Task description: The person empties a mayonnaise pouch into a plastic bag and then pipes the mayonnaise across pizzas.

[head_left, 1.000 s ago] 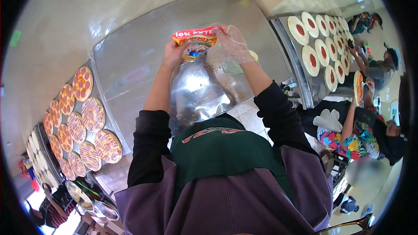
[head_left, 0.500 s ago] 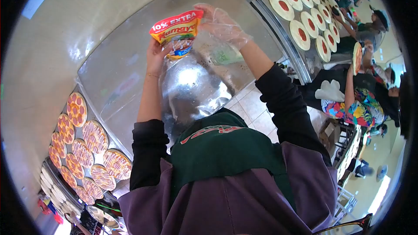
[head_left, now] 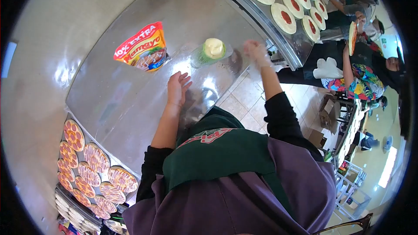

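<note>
A red and yellow pouch of mayonnaise (head_left: 143,48) stands on the steel table (head_left: 126,91), its label facing me. To its right is a clear container with green markings (head_left: 203,56), its mouth heaped with pale cream filling (head_left: 214,48). My left hand (head_left: 177,88), bare, hovers between pouch and container at the near side, fingers apart and holding nothing. Over the table's right edge is my right hand (head_left: 257,53), in a clear plastic glove; its fingers are smeared by motion.
Topped pizzas (head_left: 96,158) with sauce stripes lie on a table at lower left. Dough rounds with red sauce (head_left: 285,17) cover another table at upper right. Several people work on the right, one holding a pizza base (head_left: 352,38). An open cardboard box (head_left: 329,115) stands on the tiled floor.
The pouch has left my hands and now stands on the table. My left hand has come down and right, my right hand toward the right edge. The filled container now shows plainly.
</note>
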The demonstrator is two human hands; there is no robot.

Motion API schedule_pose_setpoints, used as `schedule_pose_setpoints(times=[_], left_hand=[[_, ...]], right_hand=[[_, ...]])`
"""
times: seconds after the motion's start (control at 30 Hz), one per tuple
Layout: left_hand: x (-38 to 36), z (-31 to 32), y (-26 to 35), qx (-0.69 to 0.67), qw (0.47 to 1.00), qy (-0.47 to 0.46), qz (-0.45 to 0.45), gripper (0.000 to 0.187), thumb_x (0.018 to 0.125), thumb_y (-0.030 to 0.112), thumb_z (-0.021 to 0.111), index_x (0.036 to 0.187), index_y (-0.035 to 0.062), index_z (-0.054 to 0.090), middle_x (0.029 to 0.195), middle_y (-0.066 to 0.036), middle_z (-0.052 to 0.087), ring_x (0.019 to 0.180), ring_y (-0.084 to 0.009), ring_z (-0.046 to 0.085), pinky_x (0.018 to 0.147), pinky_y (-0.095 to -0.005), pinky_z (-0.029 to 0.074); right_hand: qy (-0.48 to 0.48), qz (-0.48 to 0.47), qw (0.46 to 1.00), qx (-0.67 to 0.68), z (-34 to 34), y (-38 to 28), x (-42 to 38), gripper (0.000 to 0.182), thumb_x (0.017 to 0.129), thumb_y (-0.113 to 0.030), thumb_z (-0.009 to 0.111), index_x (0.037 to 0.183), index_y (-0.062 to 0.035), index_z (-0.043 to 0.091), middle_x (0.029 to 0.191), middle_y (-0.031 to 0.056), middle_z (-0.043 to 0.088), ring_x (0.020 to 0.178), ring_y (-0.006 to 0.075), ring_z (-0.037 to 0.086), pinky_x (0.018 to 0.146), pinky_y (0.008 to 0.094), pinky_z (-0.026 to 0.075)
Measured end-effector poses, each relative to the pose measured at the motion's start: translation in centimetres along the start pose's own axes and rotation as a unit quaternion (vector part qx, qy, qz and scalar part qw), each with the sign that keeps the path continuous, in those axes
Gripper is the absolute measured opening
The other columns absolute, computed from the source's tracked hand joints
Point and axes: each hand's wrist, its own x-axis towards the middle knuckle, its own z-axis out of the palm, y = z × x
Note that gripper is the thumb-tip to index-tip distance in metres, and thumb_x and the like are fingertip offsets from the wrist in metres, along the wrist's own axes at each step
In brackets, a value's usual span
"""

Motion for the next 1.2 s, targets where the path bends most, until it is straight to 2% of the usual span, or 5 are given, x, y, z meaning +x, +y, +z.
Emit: schedule_pose_setpoints(times=[0.2, 0.5, 0.67, 0.77, 1.2], left_hand=[[5.3, 2.9, -0.4, -0.032, 0.995, 0.055, -0.071, 0.058, 0.098, 0.050, 0.062, 0.125, 0.0005, 0.051, 0.120, -0.018, 0.065, 0.108, -0.0338, 0.064, 0.095, -0.0495, 0.054], [9.9, 4.3, -0.4, -0.086, 0.991, 0.048, -0.085, 0.025, 0.103, 0.025, 0.057, 0.091, 0.0050, 0.065, 0.076, -0.004, 0.059, 0.070, -0.0218, 0.061, 0.071, -0.0407, 0.058], [6.2, 7.2, 2.2, 0.057, 0.994, 0.042, 0.080, 0.009, 0.100, 0.018, 0.064, 0.102, 0.0109, 0.068, 0.076, 0.000, 0.057, 0.057, -0.0127, 0.057, 0.051, -0.0324, 0.054], [2.5, 9.7, 4.6, 0.102, 0.984, 0.057, 0.133, 0.007, 0.099, 0.017, 0.066, 0.102, 0.0107, 0.067, 0.075, 0.001, 0.055, 0.050, -0.0109, 0.055, 0.044, -0.0284, 0.051], [-4.5, 13.5, 10.5, 0.279, 0.892, 0.087, 0.344, 0.012, 0.102, 0.016, 0.064, 0.105, 0.0044, 0.065, 0.075, 0.001, 0.048, 0.049, -0.0080, 0.054, 0.040, -0.0272, 0.049]], right_hand=[[-0.017, -0.115, 0.980, -0.160, 4.1, 1.6, -0.1, 0.045, 0.086, -0.028, 0.073, 0.121, -0.0006, 0.069, 0.105, 0.0129, 0.076, 0.097, 0.0256, 0.072, 0.088, 0.0371, 0.055], [-0.168, -0.149, 0.939, -0.262, 5.2, -1.4, 2.2, 0.032, 0.090, -0.021, 0.068, 0.114, 0.0001, 0.071, 0.091, 0.0110, 0.074, 0.080, 0.0205, 0.069, 0.077, 0.0348, 0.055], [-0.183, -0.107, 0.974, -0.074, 5.1, -0.9, 1.3, 0.025, 0.095, -0.022, 0.065, 0.113, -0.0058, 0.069, 0.085, 0.0119, 0.070, 0.067, 0.0225, 0.070, 0.065, 0.0377, 0.056], [-0.167, -0.070, 0.982, -0.054, 3.4, -6.1, -2.8, 0.023, 0.102, -0.021, 0.061, 0.110, 0.0004, 0.063, 0.080, 0.0049, 0.063, 0.064, 0.0119, 0.060, 0.059, 0.0283, 0.052], [-0.158, -0.194, 0.967, 0.041, -1.9, -12.1, -7.7, 0.017, 0.100, -0.015, 0.064, 0.109, -0.0010, 0.067, 0.080, 0.0029, 0.063, 0.060, 0.0092, 0.061, 0.054, 0.0268, 0.049]])
